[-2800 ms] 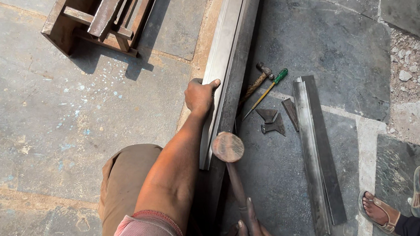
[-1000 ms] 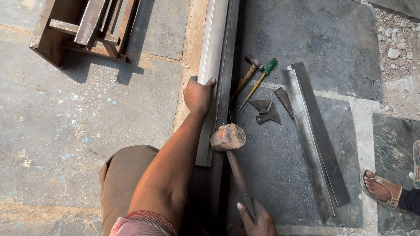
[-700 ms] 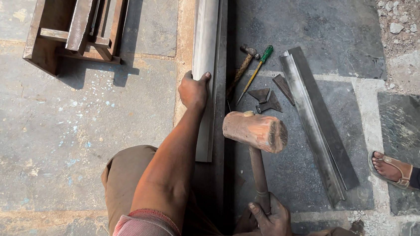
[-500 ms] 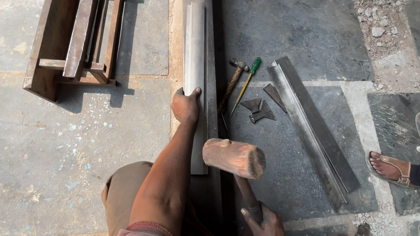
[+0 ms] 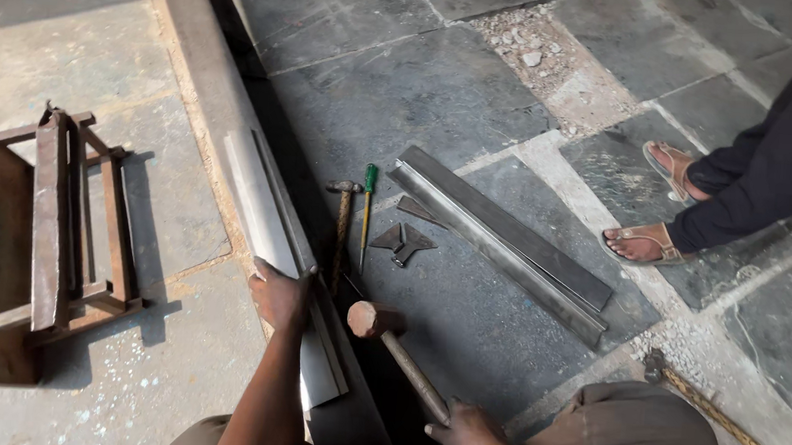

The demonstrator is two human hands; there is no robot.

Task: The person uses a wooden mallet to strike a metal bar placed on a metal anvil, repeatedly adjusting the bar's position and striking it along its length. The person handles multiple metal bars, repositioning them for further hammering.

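Your left hand lies palm down on the near part of the bent sheet-metal strip, fingers curled over its right edge and pressing it to the concrete ledge; the forearm runs straight up from the near edge of the scene. Your right hand is clenched around the lower end of the wooden mallet, whose handle slants up and left so that the round head sits low, just right of the strip and near your left hand.

Half a second ago the mallet head was raised and turned broadside toward the camera; it is now lower and seen more end-on. The view has tilted and swung, so the strip now runs diagonally toward far left, and the second person's dark trouser leg has come into view.

Count of items: one metal strip under your hand; one mallet; one small hammer and one green-handled screwdriver lying side by side just beyond the mallet; a few dark metal offcuts right of them; one long folded metal channel farther right; one rusty steel frame at left; one rusty rod at near right; two sandalled feet of another person at far right.
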